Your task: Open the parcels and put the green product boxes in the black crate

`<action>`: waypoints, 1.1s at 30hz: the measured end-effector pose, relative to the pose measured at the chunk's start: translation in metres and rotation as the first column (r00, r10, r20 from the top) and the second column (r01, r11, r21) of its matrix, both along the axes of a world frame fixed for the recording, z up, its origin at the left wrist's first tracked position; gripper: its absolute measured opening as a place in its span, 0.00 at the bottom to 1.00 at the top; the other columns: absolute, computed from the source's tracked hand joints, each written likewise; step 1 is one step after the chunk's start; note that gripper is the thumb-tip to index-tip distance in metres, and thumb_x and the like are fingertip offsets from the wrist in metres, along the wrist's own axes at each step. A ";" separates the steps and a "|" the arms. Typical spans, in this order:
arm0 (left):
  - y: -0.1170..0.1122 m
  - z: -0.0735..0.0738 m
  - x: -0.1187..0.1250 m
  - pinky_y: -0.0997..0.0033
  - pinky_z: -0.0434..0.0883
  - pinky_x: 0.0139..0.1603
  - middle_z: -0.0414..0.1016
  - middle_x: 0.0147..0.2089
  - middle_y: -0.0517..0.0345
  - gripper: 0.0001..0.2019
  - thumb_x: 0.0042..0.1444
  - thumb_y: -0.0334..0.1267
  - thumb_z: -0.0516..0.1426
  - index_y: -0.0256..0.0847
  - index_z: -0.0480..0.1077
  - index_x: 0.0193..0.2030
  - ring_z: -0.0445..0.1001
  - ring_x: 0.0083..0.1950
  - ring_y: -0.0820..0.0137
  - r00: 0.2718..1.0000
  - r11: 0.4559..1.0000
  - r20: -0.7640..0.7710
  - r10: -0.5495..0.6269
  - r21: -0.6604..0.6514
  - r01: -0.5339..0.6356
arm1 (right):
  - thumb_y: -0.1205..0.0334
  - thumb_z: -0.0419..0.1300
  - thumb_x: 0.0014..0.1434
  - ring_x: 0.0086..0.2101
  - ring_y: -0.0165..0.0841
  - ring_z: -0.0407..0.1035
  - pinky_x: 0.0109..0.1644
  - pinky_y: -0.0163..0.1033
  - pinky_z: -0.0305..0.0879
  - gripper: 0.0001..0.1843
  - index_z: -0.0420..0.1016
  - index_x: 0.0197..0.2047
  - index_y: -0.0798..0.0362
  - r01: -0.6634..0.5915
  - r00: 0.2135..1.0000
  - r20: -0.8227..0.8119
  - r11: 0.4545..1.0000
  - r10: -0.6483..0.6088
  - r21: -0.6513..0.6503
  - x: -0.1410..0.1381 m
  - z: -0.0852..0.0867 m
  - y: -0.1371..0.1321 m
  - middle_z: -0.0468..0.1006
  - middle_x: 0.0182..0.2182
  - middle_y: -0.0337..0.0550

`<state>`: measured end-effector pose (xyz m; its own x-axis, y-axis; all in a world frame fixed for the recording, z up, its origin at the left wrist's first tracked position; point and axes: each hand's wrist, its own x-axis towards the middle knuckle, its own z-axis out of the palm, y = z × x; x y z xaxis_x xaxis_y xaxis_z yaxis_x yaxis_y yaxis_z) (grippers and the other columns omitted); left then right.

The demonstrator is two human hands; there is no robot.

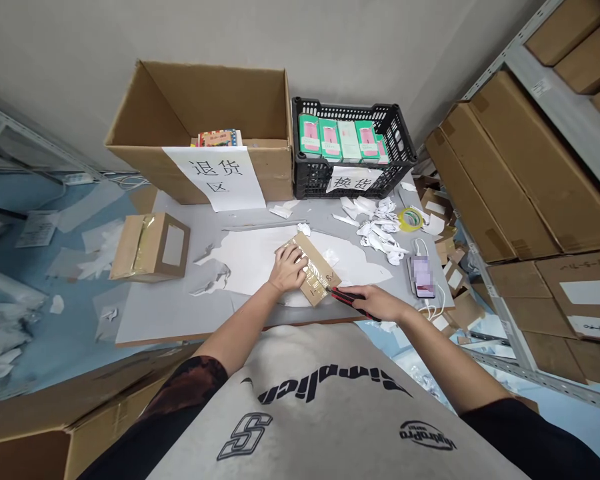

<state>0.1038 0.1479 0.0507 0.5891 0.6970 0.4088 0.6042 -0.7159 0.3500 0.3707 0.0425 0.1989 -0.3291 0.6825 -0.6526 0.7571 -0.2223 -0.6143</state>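
At a gray worktable (147, 317) strewn with paper scraps, I hold a small taped carton (324, 275) between two bare hands, on top of a white sheet (250, 252). My left hand (287, 269) lies over the carton's left end, fingers bent across its top face; whether they grip it or merely rest there I cannot tell. Most of the carton stretches out to the right of those fingers, its strip of printed tape running toward the near right edge. There, my right hand (375, 302) is closed around a red-and-black cutter (349, 297), its tip at the end of the tape, the right fingers themselves just beside the carton and apart from it.

On the table's left stands a larger taped box (153, 247). Along the far side, an open carton (278, 172) with a paper sign sits beside a black crate (311, 177) of green-and-pink boxes (331, 139). To the right I see crumpled paper (383, 233), a yellow tape roll (411, 219) and a cabled phone (423, 277) near the table's edge.
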 end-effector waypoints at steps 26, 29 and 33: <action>-0.031 0.015 0.028 0.46 0.67 0.62 0.73 0.46 0.48 0.10 0.58 0.36 0.52 0.42 0.71 0.44 0.67 0.60 0.54 0.916 0.924 -0.123 -0.382 -0.086 0.373 | 0.66 0.48 0.63 0.38 0.34 0.76 0.46 0.37 0.67 0.32 0.60 0.68 0.34 -0.023 0.983 0.184 0.967 -0.025 0.253 0.003 -0.022 -0.026 0.78 0.54 0.33; -0.028 0.016 0.030 0.48 0.69 0.59 0.70 0.42 0.48 0.07 0.57 0.35 0.52 0.42 0.70 0.40 0.66 0.60 0.53 0.905 0.918 -0.154 -0.396 -0.061 0.391 | 0.66 0.49 0.62 0.37 0.33 0.75 0.47 0.37 0.68 0.33 0.61 0.67 0.32 0.034 0.991 0.114 0.972 -0.062 0.234 0.003 -0.028 -0.026 0.76 0.57 0.31; -0.027 0.015 0.033 0.50 0.70 0.58 0.69 0.40 0.48 0.07 0.55 0.33 0.52 0.40 0.69 0.39 0.65 0.60 0.52 0.914 0.927 -0.165 -0.372 -0.013 0.375 | 0.66 0.50 0.62 0.30 0.29 0.72 0.41 0.36 0.68 0.32 0.63 0.67 0.35 0.147 0.989 -0.006 0.975 -0.148 0.165 0.006 -0.033 -0.028 0.79 0.51 0.34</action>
<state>0.1365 0.1207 0.0659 0.8640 0.4067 0.2967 0.3389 -0.9057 0.2546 0.3765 0.0145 0.1656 -0.2131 0.8214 -0.5291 0.7272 -0.2283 -0.6473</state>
